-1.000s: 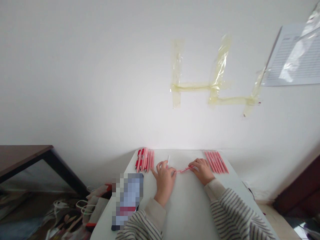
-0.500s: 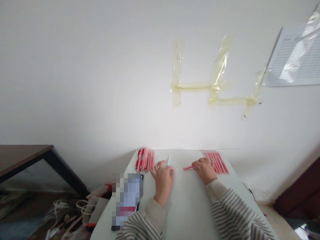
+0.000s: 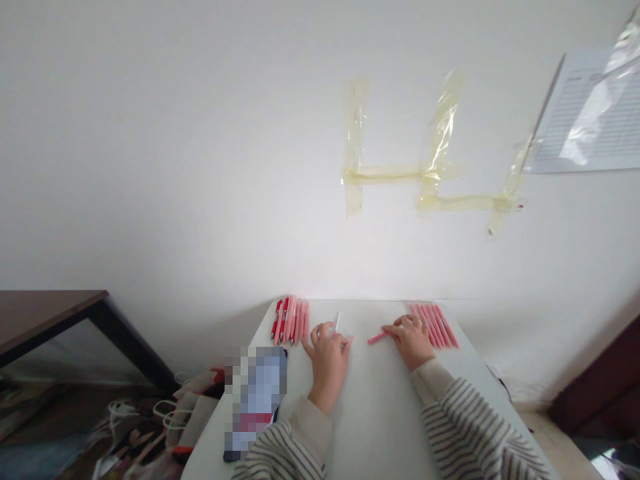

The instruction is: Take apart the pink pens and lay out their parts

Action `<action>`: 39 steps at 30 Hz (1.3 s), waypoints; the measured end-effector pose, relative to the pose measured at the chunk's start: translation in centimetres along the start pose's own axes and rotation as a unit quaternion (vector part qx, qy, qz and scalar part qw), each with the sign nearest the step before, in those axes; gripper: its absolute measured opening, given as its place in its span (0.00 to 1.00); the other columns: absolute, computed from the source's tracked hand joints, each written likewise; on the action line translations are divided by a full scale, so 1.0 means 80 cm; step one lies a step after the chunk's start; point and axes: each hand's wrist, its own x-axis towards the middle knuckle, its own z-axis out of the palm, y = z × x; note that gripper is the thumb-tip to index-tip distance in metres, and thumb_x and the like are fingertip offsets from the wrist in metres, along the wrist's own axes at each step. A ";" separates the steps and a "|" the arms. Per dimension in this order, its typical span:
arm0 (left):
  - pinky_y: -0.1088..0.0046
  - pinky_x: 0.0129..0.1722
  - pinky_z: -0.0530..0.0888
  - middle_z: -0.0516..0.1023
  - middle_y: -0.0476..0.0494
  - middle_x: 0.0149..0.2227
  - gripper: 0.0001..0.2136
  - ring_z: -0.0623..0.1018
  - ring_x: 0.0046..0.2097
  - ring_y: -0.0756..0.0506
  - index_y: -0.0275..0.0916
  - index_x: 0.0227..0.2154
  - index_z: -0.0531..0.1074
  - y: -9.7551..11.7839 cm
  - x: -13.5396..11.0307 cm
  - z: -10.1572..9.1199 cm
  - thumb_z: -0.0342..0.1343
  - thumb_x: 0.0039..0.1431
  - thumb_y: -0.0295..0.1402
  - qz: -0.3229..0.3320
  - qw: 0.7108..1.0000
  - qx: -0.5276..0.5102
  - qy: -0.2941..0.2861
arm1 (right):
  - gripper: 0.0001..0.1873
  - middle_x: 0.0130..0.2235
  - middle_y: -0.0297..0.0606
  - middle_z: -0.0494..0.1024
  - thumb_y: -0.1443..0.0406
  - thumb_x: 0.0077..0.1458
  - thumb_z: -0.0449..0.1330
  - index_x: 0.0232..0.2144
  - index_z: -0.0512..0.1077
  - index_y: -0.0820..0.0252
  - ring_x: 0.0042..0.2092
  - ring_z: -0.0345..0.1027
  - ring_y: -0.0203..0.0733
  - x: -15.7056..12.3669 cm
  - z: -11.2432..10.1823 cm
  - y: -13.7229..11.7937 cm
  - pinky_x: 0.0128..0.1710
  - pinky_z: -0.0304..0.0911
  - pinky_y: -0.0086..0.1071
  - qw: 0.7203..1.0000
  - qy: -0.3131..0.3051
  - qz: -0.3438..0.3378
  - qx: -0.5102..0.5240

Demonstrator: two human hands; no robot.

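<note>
My left hand [image 3: 327,357] is closed over the table, its fingers bent. A small pink pen piece [image 3: 351,340] juts out at its fingertips on the right, mostly hidden by the hand. A thin white stick [image 3: 339,321] shows just beyond these fingers; whether they touch it I cannot tell. Opposite, my right hand [image 3: 413,341] pinches a short pink pen part [image 3: 377,338] that points left toward the other hand. Near my left hand lies a row of red and pink pens [image 3: 291,321]. Several pink pens [image 3: 437,325] lie side by side just beyond my right hand.
A phone [image 3: 257,400], its screen blurred, lies at the left edge of the white table [image 3: 380,427]. The wall [image 3: 225,167] with yellowish tape stands directly behind. A dark-framed brown table [image 3: 50,313] and bags [image 3: 185,420] are at left.
The pink part in my right hand has tilted slightly, its free end now a little lower. My left hand has barely moved. The rows of pens stay put.
</note>
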 end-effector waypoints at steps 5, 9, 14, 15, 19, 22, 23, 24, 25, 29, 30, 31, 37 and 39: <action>0.40 0.64 0.53 0.74 0.44 0.55 0.07 0.65 0.59 0.37 0.46 0.28 0.80 0.002 0.000 -0.003 0.59 0.59 0.36 -0.005 1.000 -0.013 -0.010 | 0.18 0.46 0.40 0.77 0.66 0.62 0.58 0.47 0.79 0.37 0.55 0.60 0.56 0.000 -0.003 -0.005 0.60 0.49 0.63 1.000 -0.002 0.002 -0.004; 0.40 0.65 0.53 0.73 0.45 0.55 0.04 0.66 0.60 0.38 0.46 0.29 0.80 0.004 0.002 -0.004 0.61 0.57 0.34 -0.006 0.999 -0.034 -0.021 | 0.19 0.49 0.41 0.76 0.66 0.61 0.60 0.51 0.77 0.39 0.55 0.61 0.54 0.001 -0.008 -0.014 0.58 0.57 0.56 1.000 0.010 -0.015 0.025; 0.42 0.65 0.57 0.72 0.44 0.55 0.02 0.66 0.60 0.38 0.46 0.29 0.81 0.010 0.001 -0.002 0.63 0.56 0.34 0.024 0.997 -0.066 -0.027 | 0.14 0.47 0.41 0.76 0.63 0.63 0.60 0.48 0.79 0.42 0.54 0.63 0.51 0.001 -0.012 -0.028 0.56 0.62 0.49 0.992 0.006 -0.080 0.094; 0.42 0.65 0.57 0.72 0.45 0.56 0.02 0.66 0.60 0.38 0.47 0.29 0.81 0.010 0.000 -0.002 0.63 0.56 0.34 0.033 0.997 -0.071 -0.027 | 0.14 0.47 0.41 0.77 0.63 0.62 0.60 0.48 0.80 0.42 0.53 0.63 0.51 0.000 -0.011 -0.030 0.56 0.62 0.49 0.990 0.003 -0.089 0.106; 0.40 0.66 0.56 0.72 0.46 0.56 0.02 0.66 0.60 0.39 0.49 0.30 0.81 0.012 -0.002 0.000 0.64 0.56 0.36 0.056 0.994 -0.088 -0.037 | 0.12 0.46 0.40 0.78 0.61 0.61 0.62 0.45 0.81 0.42 0.53 0.64 0.50 -0.001 -0.008 -0.036 0.56 0.62 0.48 0.986 -0.002 -0.103 0.135; 0.38 0.67 0.52 0.72 0.46 0.56 0.02 0.65 0.61 0.39 0.50 0.30 0.81 0.012 -0.002 0.000 0.64 0.57 0.36 0.055 0.993 -0.095 -0.047 | 0.09 0.45 0.40 0.78 0.59 0.61 0.63 0.42 0.82 0.42 0.53 0.64 0.50 0.000 -0.006 -0.036 0.56 0.63 0.47 0.984 -0.009 -0.106 0.144; 0.37 0.67 0.52 0.72 0.46 0.57 0.02 0.65 0.61 0.38 0.50 0.30 0.82 0.012 -0.003 0.000 0.64 0.57 0.36 0.055 0.993 -0.096 -0.049 | 0.08 0.45 0.40 0.78 0.59 0.61 0.62 0.41 0.82 0.42 0.53 0.64 0.51 0.000 -0.006 -0.036 0.56 0.63 0.48 0.983 -0.013 -0.107 0.147; 0.37 0.67 0.51 0.72 0.46 0.57 0.02 0.65 0.61 0.38 0.50 0.31 0.82 0.012 -0.003 -0.001 0.64 0.56 0.36 0.054 0.993 -0.096 -0.051 | 0.08 0.45 0.40 0.78 0.58 0.61 0.62 0.40 0.82 0.43 0.53 0.64 0.51 0.000 -0.006 -0.036 0.56 0.63 0.48 0.983 -0.017 -0.107 0.150; 0.38 0.68 0.51 0.72 0.46 0.57 0.02 0.65 0.61 0.38 0.50 0.31 0.82 0.012 -0.003 -0.001 0.64 0.56 0.36 0.053 0.993 -0.096 -0.053 | 0.08 0.45 0.40 0.78 0.58 0.61 0.62 0.39 0.82 0.43 0.53 0.64 0.51 0.000 -0.006 -0.036 0.56 0.63 0.49 0.982 -0.020 -0.108 0.153; 0.38 0.68 0.49 0.71 0.45 0.57 0.03 0.64 0.62 0.38 0.50 0.31 0.82 0.012 -0.002 0.000 0.64 0.56 0.37 0.052 0.992 -0.097 -0.068 | 0.06 0.44 0.40 0.79 0.59 0.60 0.63 0.37 0.82 0.45 0.53 0.64 0.51 0.000 -0.004 -0.035 0.56 0.63 0.49 0.980 -0.023 -0.105 0.165; 0.37 0.68 0.49 0.71 0.45 0.57 0.03 0.63 0.62 0.38 0.50 0.32 0.82 0.012 -0.002 0.000 0.64 0.56 0.37 0.053 0.991 -0.096 -0.072 | 0.06 0.44 0.40 0.79 0.59 0.60 0.63 0.36 0.82 0.45 0.53 0.64 0.51 0.000 -0.004 -0.035 0.56 0.63 0.48 0.981 -0.022 -0.102 0.166; 0.37 0.68 0.49 0.71 0.45 0.57 0.03 0.63 0.62 0.38 0.51 0.32 0.82 0.012 -0.002 0.000 0.64 0.56 0.37 0.054 0.991 -0.096 -0.075 | 0.06 0.44 0.40 0.79 0.60 0.60 0.64 0.36 0.82 0.45 0.53 0.64 0.51 0.000 -0.004 -0.035 0.56 0.63 0.48 0.981 -0.021 -0.099 0.165; 0.35 0.68 0.46 0.71 0.47 0.58 0.05 0.62 0.63 0.37 0.54 0.33 0.83 0.014 -0.001 -0.002 0.65 0.54 0.35 0.060 0.990 -0.094 -0.092 | 0.06 0.43 0.39 0.79 0.62 0.60 0.64 0.36 0.82 0.44 0.51 0.65 0.50 0.000 -0.001 -0.036 0.54 0.64 0.47 0.982 -0.012 -0.101 0.160; 0.34 0.68 0.46 0.71 0.47 0.58 0.05 0.63 0.63 0.37 0.54 0.33 0.83 0.014 -0.001 -0.003 0.66 0.54 0.35 0.065 0.989 -0.093 -0.093 | 0.06 0.43 0.39 0.79 0.63 0.59 0.65 0.36 0.83 0.45 0.51 0.65 0.50 0.000 -0.001 -0.036 0.54 0.64 0.47 0.982 -0.006 -0.103 0.160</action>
